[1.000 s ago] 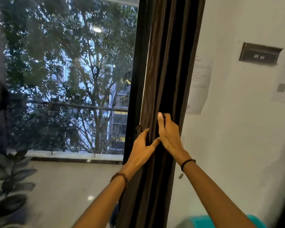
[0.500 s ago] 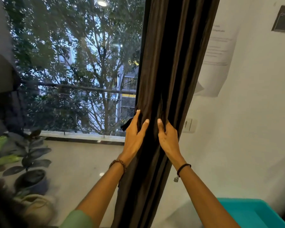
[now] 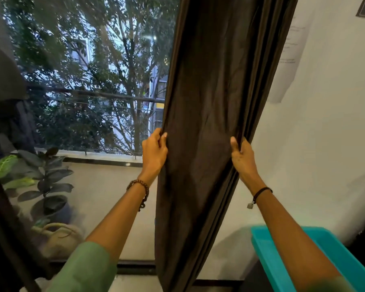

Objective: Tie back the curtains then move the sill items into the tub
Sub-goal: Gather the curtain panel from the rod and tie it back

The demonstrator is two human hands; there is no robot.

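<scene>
Brown fabric, the curtain [image 3: 209, 123] hangs straight ahead between my hands, its long axis running upward and leaning slightly right. My left hand [image 3: 154, 153] pinches its window-side edge, and my right hand [image 3: 242, 159] grips the bunched folds near the wall [image 3: 325, 133]. To gather it, I judge the left must cross toward the right. No tie-back shows. The teal tub [image 3: 343, 256] sits low right, and a potted plant [image 3: 44, 178] low left.

Pretty dim on my end: bluish dusk light through the window [image 3: 89, 81], with a lamp glare spot [image 3: 154, 37] reflected in the glass. The curtain [image 3: 215, 102] reads near-black. Straight edges bow from the wide lens, and the bottom sleeve [image 3: 82, 268] is smeared.
</scene>
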